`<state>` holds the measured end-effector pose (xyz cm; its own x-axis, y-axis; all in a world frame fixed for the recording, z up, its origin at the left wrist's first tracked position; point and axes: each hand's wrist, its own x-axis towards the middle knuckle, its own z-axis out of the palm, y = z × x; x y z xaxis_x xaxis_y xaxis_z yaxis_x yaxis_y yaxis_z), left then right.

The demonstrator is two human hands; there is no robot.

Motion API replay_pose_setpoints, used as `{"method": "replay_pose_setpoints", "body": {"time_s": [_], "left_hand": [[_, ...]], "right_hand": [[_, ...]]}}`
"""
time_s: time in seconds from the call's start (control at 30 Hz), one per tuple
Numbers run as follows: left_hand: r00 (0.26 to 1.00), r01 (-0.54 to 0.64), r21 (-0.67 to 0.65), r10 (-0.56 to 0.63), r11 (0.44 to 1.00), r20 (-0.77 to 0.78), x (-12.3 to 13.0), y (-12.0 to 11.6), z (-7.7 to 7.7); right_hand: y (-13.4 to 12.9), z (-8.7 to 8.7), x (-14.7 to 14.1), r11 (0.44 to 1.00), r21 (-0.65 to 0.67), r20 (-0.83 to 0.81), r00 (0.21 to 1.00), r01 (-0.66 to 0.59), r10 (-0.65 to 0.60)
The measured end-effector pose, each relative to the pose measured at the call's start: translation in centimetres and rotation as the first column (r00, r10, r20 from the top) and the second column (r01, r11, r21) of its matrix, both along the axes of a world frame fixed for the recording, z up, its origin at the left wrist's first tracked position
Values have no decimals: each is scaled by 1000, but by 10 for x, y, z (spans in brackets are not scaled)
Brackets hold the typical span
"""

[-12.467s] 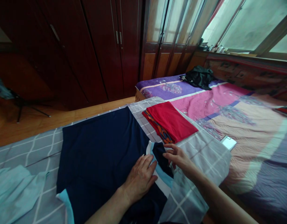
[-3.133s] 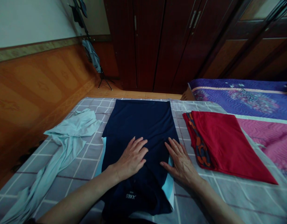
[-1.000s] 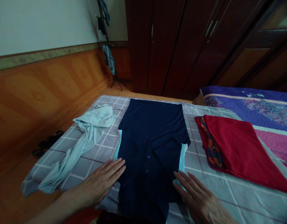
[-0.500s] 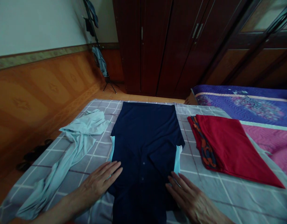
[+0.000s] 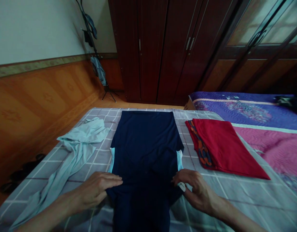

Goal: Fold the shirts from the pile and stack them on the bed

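A navy blue shirt [image 5: 144, 151] with light blue side trim lies spread on the bed in front of me, its near end running out of the bottom of the picture. At its left edge, just below the light blue strip, the fingers of my left hand [image 5: 98, 187] are closed together on the cloth. My right hand [image 5: 195, 190] pinches the shirt's right edge, with a bit of pale cloth showing between thumb and fingers. Both hands are about level with each other.
A crumpled pale green garment [image 5: 73, 154] lies on the left of the checked bedsheet [image 5: 92, 161]. Folded red cloth [image 5: 225, 148] rests on the right. Beyond are a purple and pink bed [image 5: 249, 112], a dark wardrobe [image 5: 148, 64] and a clothes stand [image 5: 97, 67].
Both hands have gone from lying flat on the shirt's sides to closing on its edges. A fold on the shirt's right side has been smoothed out. The view has shifted slightly right.
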<state>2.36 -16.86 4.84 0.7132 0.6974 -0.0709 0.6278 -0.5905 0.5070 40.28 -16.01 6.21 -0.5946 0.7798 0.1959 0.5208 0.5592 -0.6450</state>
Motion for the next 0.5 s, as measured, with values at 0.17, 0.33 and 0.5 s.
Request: {"method": "replay_pose_setpoints", "body": {"time_s": [0.17,0.33,0.5], "left_hand": [[999,-24,-240,33,970,37,10,-4,50],[997,-42,-398,62,917,36,19,-16,62],[999,-31,-488,44,872,15,28,-19,40]], "right_hand": [[-1,39,1,955,-288,-111,988,72,-108],[-16,41,3,866,-498,-132,982,50,-133],[-26,15,5,825,-561,8,997,71,-80]]}}
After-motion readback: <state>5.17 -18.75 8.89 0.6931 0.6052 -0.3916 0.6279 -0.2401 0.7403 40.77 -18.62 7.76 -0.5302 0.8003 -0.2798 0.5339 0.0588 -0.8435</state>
